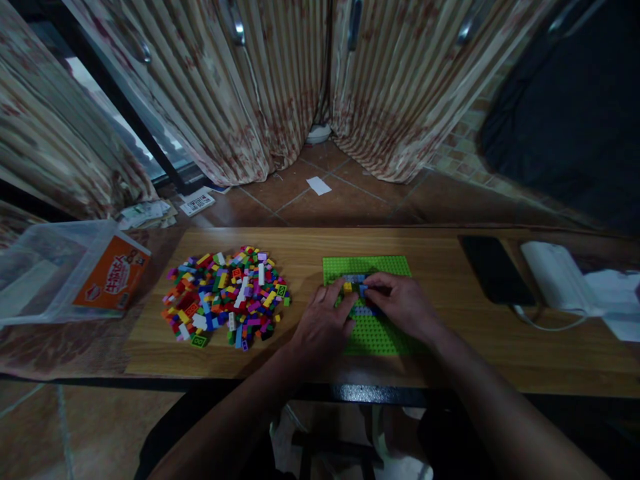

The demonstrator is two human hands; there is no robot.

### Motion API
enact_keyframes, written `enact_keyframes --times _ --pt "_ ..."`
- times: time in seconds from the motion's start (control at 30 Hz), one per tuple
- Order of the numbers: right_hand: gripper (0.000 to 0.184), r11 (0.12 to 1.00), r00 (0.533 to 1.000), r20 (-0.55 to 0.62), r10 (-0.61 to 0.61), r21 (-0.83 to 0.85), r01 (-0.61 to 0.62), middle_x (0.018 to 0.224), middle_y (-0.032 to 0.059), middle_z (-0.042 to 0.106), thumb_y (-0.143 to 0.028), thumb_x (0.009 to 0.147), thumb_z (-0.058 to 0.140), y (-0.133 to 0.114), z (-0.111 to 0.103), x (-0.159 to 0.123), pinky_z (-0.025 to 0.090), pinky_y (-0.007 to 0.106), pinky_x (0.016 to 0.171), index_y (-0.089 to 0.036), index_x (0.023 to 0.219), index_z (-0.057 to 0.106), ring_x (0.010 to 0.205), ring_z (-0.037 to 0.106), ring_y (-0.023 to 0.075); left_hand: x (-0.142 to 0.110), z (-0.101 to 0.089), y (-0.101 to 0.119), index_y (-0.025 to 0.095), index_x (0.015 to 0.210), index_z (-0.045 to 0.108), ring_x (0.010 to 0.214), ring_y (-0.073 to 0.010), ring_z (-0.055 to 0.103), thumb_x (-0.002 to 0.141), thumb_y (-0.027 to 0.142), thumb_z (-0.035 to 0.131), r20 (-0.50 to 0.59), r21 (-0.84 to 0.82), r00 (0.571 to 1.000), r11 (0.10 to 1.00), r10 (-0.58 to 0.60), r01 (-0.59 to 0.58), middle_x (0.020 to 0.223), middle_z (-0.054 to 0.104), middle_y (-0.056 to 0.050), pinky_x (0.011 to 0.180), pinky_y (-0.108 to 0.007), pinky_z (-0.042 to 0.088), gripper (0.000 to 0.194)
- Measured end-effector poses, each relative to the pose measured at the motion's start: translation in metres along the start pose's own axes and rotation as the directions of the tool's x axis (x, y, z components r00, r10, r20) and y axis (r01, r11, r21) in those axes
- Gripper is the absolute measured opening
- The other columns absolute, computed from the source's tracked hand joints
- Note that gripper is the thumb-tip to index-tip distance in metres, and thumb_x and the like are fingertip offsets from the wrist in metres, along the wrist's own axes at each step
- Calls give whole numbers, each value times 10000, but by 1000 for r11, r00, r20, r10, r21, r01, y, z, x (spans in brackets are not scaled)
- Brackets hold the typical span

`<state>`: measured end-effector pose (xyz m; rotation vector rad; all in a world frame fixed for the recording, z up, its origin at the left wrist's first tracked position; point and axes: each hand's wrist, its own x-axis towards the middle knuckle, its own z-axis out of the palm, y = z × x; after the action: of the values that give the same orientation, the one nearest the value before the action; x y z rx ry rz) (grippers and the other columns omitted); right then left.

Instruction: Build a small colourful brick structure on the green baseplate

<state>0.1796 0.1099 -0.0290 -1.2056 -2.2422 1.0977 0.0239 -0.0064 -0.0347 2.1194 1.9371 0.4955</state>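
A green studded baseplate (377, 343) lies on the wooden table, with a small build of toy bricks on its upper middle. Blue-grey bricks (354, 278) form its far edge, and a yellow brick (347, 287) sits at its left. My left hand (323, 317) rests over the plate's left side, fingers stretched toward the yellow brick and thumb apart. From the right, my right hand (403, 303) pinches a small blue brick (363, 291) at the build. The fingertips partly cover the bricks, so whether that brick is seated cannot be told.
Left on the table (310, 243) spreads a pile of mixed loose bricks (225, 297). A clear plastic box (60, 267) with an orange label stands beyond it. To the right lie a black phone (496, 270), a white power bank (560, 277) with its cable, and white paper (617, 303).
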Motion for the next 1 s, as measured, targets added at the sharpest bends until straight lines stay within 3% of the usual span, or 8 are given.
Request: enact_keyframes --times 0.17,0.33,1.0 --pt "197 973 993 -9 -121 -200 117 920 38 734 -255 869 558 -3 -1 -2 492 341 755 -258 931 745 810 669 198 0 1 0 195 1325 524 1240 -306 486 856 272 638 -9 14 1000 1000 5 -5 1487 380 -148 1060 -482 436 488" --pt "240 945 979 7 -204 -259 199 896 40 687 -271 925 506 -3 -1 -4 468 324 760 -266 925 746 810 631 185 0 3 0 197 1334 524 1242 -308 482 861 273 626 -7 14 1000 1000 11 -11 1487 376 -153 1053 -487 435 489" --pt "201 980 990 -12 -142 -145 139 851 39 655 -224 868 581 7 -3 3 492 326 723 -259 887 778 756 630 172 3 11 -2 242 1380 509 1244 -304 451 892 295 597 -30 41 997 996 76 -74 1495 366 -135 1042 -504 402 499"
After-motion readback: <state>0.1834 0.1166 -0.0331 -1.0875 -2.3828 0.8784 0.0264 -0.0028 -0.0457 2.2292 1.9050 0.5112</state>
